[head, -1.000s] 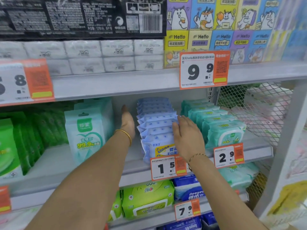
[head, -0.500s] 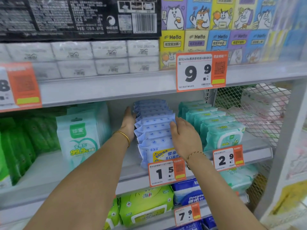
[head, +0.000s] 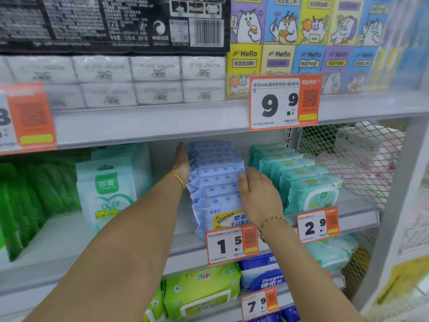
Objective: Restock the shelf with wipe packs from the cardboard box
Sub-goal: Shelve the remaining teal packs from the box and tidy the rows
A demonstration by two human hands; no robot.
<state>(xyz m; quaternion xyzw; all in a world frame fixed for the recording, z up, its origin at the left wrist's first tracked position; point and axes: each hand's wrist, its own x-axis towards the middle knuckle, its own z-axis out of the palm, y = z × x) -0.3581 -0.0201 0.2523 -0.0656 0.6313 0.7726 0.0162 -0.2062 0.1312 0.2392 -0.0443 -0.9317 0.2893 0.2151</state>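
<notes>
A row of several light blue wipe packs [head: 214, 180] stands upright, front to back, on the middle shelf [head: 139, 231]. My left hand [head: 182, 163] lies flat with straight fingers against the row's left side, reaching toward the back. My right hand [head: 258, 194] rests on the right side of the row near the front, fingers laid over the pack tops. The row sits squeezed between both hands. No cardboard box is in view.
Teal wipe packs [head: 308, 189] stand in a row just right of the blue ones. A white-green pack [head: 106, 191] and green packs [head: 21, 205] stand to the left, with a bare gap of shelf between. Price tags [head: 232, 246] line the shelf edge. A wire mesh panel [head: 352, 159] closes the right end.
My left hand has slid further back along the left side of the blue row. The right hand stays on the right side. The view has shifted slightly.
</notes>
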